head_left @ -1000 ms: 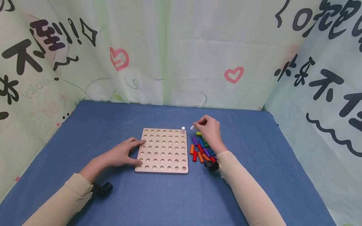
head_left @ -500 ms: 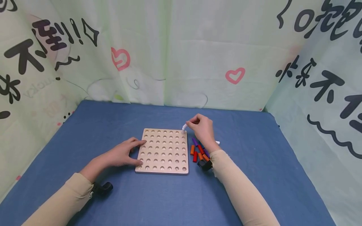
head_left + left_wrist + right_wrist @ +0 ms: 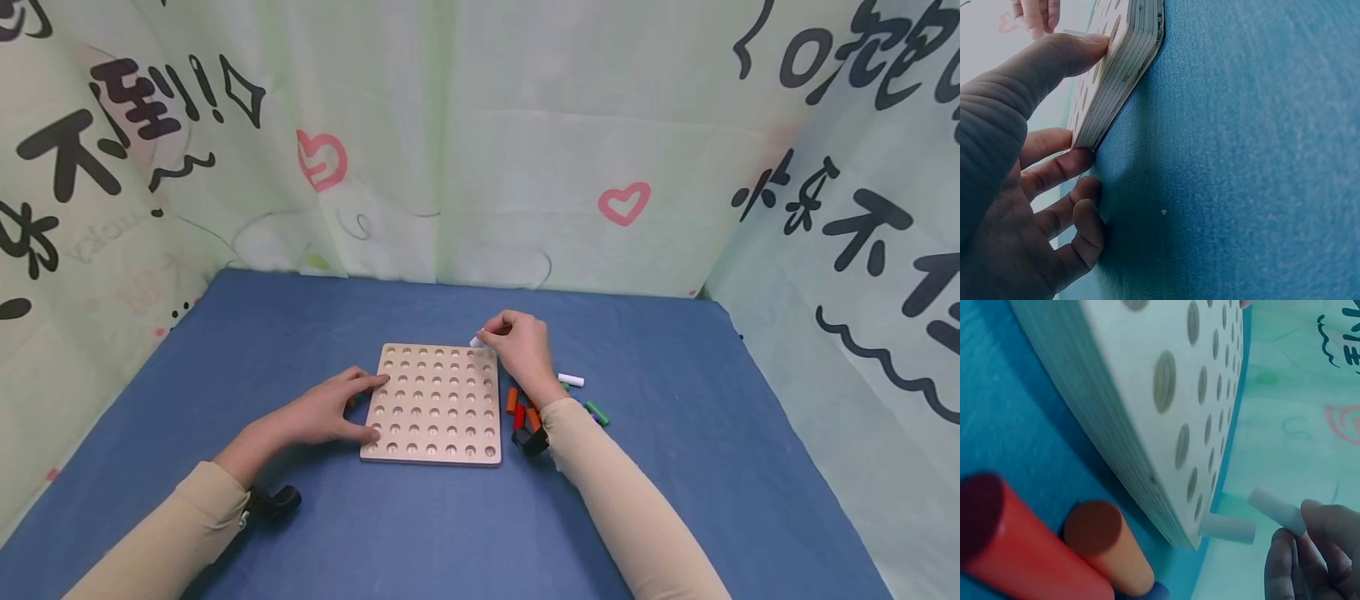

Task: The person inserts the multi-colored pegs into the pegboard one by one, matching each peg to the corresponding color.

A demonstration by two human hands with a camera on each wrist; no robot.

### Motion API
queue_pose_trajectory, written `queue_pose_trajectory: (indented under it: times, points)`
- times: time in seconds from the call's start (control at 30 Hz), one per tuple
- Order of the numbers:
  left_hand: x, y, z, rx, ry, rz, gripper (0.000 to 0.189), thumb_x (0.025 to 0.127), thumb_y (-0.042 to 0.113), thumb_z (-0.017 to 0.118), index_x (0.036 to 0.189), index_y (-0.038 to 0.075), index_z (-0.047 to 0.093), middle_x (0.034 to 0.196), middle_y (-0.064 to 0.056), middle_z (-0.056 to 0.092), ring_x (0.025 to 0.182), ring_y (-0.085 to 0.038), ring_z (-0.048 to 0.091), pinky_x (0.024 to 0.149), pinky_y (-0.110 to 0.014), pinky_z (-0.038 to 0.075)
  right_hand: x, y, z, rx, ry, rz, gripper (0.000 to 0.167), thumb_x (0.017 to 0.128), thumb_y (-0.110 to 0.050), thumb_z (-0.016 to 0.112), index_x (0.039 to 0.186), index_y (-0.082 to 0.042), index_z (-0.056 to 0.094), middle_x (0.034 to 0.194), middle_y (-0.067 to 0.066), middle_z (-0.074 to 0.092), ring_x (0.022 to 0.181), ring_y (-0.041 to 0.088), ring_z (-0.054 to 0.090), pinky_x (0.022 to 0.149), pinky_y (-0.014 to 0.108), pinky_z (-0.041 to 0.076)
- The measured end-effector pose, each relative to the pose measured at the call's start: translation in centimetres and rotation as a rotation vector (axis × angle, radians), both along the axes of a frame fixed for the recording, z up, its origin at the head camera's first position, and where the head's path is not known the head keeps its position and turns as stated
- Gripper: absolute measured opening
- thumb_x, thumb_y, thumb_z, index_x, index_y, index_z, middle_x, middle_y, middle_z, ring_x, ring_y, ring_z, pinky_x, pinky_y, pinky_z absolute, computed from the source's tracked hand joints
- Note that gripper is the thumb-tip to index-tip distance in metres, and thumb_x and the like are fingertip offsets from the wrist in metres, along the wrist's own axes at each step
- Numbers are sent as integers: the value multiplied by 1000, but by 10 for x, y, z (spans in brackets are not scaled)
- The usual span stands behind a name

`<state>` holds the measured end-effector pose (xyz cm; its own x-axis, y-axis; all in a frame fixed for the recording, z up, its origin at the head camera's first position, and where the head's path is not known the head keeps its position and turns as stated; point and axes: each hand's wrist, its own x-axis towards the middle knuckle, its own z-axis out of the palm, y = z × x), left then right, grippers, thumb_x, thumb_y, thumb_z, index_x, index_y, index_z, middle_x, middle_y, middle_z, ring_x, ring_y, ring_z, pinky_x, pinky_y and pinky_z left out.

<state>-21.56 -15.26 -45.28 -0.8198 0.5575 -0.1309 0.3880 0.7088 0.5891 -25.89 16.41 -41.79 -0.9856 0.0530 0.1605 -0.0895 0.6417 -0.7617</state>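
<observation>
White peg tilts above the board's far right corner, near a standing peg, pinched in my right hand; my left hand touches the left edge, fingers spread; placing seems underway, probably needing it turned upright next.

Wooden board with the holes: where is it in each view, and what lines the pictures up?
Head: the board, below centre and slightly left.
Left wrist: the board, in the upper half, left of centre.
Right wrist: the board, close up, from upper left to lower middle.
Landmark: right hand, just right of centre in head, top left in left wrist, lower right in right wrist.
</observation>
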Motion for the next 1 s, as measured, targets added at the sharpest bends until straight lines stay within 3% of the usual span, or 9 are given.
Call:
queue_pose_trajectory:
  times: [1.0]
  points:
    - [-1, 0, -3, 14, 29, 9, 89, 83, 46, 84, 156, 11, 46, 128, -7, 55, 99, -20, 50, 84, -39, 41, -4, -10, -13, 90, -66, 34, 10, 92, -18, 80, 84, -13, 77, 85, 3, 72, 80, 21, 62, 66, 33, 50]
